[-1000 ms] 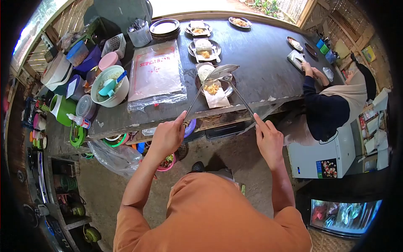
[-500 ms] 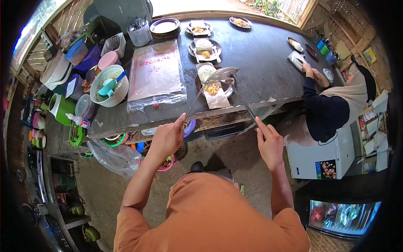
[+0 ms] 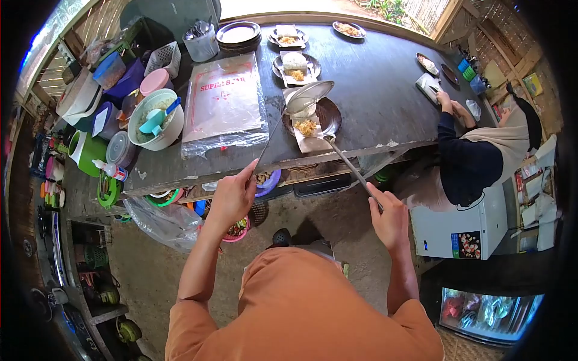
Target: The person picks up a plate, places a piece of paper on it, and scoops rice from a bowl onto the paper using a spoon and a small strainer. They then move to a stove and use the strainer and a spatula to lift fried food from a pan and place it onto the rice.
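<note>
My left hand [image 3: 233, 194] is closed around the thin handle of a wide, round metal skimmer [image 3: 312, 97]. Its head is tilted above the nearest plate, partly covering the white rice there. In my right hand [image 3: 390, 215] is a long-handled metal spatula [image 3: 352, 167]; its small end is at the right side of that plate, and its exact shape is hard to make out. On the brown woven plate [image 3: 332, 114] lies a paper sheet [image 3: 312, 143] with an orange-yellow shredded food [image 3: 306, 127] on it, below the skimmer.
Behind stand another plate of rice [image 3: 294, 60] and stacked plates [image 3: 238, 33]. Left are a plastic-wrapped paper stack [image 3: 223, 99] and a white rice tub [image 3: 158, 120]. A co-worker [image 3: 475, 153] handles paper at the dark table's [image 3: 385, 90] right side.
The skimmer has shifted left and tilted more upright over the rice. The spatula's end has come down and away from the skimmer, to the plate's right side.
</note>
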`<act>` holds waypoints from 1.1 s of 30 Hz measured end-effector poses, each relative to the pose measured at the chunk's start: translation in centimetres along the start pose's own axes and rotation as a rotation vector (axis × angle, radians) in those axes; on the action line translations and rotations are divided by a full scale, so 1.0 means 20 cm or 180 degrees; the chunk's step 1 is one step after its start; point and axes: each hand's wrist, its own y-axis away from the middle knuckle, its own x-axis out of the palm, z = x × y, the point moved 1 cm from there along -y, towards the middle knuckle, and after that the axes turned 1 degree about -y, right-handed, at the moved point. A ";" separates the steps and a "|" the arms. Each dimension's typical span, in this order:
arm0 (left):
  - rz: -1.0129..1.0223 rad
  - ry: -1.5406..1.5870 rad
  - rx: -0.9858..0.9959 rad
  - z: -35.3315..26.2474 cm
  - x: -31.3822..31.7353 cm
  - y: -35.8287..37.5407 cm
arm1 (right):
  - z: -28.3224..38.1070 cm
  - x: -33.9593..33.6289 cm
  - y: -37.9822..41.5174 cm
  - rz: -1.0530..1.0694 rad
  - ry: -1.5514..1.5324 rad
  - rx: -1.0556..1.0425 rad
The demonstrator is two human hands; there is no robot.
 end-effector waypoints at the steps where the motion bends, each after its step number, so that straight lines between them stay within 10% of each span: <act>1: 0.0000 0.0002 -0.0006 0.00 0.00 0.00 | 0.00 0.01 0.00 0.0006 0.0001 -0.0003; 33: 0.0054 0.0361 -0.0312 -0.03 0.00 0.01 | -0.02 0.07 -0.04 -0.0210 -0.0009 -0.0085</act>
